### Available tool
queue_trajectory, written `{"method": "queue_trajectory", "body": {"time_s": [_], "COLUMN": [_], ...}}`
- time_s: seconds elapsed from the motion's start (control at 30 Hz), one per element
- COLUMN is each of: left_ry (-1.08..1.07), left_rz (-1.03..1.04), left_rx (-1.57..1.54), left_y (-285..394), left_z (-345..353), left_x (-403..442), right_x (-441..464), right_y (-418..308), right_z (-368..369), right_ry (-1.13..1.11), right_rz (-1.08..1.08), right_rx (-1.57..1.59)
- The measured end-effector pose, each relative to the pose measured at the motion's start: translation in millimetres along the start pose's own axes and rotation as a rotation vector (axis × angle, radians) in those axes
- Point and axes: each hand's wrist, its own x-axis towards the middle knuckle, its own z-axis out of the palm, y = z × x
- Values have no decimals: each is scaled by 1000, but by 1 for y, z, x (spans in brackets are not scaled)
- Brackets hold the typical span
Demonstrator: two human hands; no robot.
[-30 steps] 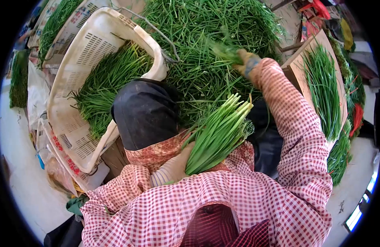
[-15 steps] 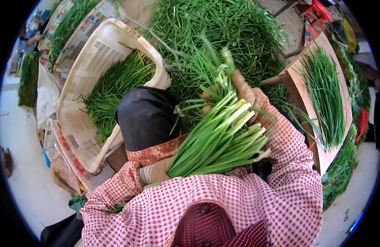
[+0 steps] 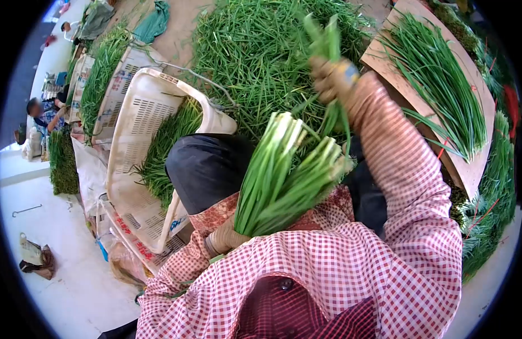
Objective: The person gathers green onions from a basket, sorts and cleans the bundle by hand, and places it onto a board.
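Observation:
My left hand (image 3: 226,237), gloved, is wrapped round the lower part of a bundle of green stalks (image 3: 278,181) lying across my lap, its pale cut ends pointing up and to the right. Above the bundle, my right hand (image 3: 333,79), also gloved, is closed round a smaller bunch of stalks (image 3: 327,39), blurred by motion. Pale ends stick up over the fist and green leaves hang below it. Behind both hands spreads a large heap of loose green stalks (image 3: 244,56).
A white plastic basket (image 3: 128,130) with greens leans left of my knee (image 3: 204,164). On the right, a wooden board (image 3: 385,51) carries laid-out stalks (image 3: 442,85). More greens lie beyond it. Another person (image 3: 46,116) is at the far left.
My right hand has moved up and away from the bundle, with a bunch upright in its fist. The bundle in my left hand now stands steeper and splits into two clumps. The view has turned left.

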Motion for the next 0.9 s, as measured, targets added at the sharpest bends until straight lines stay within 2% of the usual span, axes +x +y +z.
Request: {"method": "queue_trajectory", "body": {"time_s": [0.07, 0.13, 0.17, 0.23, 0.3, 0.43, 0.47, 0.53, 0.6, 0.7, 0.73, 0.8, 0.83, 0.9], "left_ry": [4, 0, 1, -5, -10, 19, 44, 111, 190, 254, 250, 245, 242, 244], "left_rz": [3, -2, 0, 7, 19, 29, 10, -50, -126, -161, -134, -90, -74, -51], "left_rx": [-13, -18, -24, -38, -62, -90, -68, 4, 107, 188, 169, 160, 155, 170], "left_y": [-1, 1, 1, 1, 0, -1, -3, -6, -9, -14, -13, -15, -16, -18], "left_z": [1, 1, 2, 1, 3, 4, 2, -5, -11, -15, -15, -15, -15, -15], "left_x": [-1, -1, -1, 0, -1, -7, -8, -10, -10, -8, -6, -5, -3, -3], "right_x": [1, 19, 12, 34, 47, -13, -11, -6, -4, -3, 1, -11, -17, -71], "right_y": [-21, -7, 7, 53, 74, 60, 58, 53, 18, -2, 0, 42, 63, 31], "right_z": [-40, -59, -49, -42, -34, 8, 10, 3, -20, -61, -67, -50, -41, 0], "right_ry": [-27, -208, -246, -497, -727, -589, -445, -173, -81, -54, -498, -754, -795, -684], "right_rz": [-134, -48, -211, -368, -370, -21, 78, -43, -38, -135, 311, -195, -467, -316], "right_rx": [66, 43, -373, -880, -961, -395, -417, -208, -38, -96, 430, 5, -149, -993]}}
